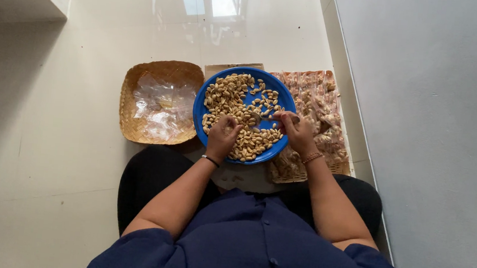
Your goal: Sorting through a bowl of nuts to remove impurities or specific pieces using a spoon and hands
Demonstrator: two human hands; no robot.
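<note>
A round blue plate (201,113) heaped with pale peanuts (230,95) rests on the floor in front of my crossed legs. My left hand (224,135) lies over the near left part of the plate, fingers curled among the nuts. What it grips is hidden. My right hand (294,129) hovers at the plate's right rim, fingers pinched around a small dark-handled spoon-like thing that reaches toward the middle of the plate.
A square woven tray (132,83) with clear plastic bags (162,106) sits left of the plate. To the right lies a tray of packed peanut bags (325,110). A grey wall (437,124) runs along the right. Glossy floor tiles (75,136) lie to the left.
</note>
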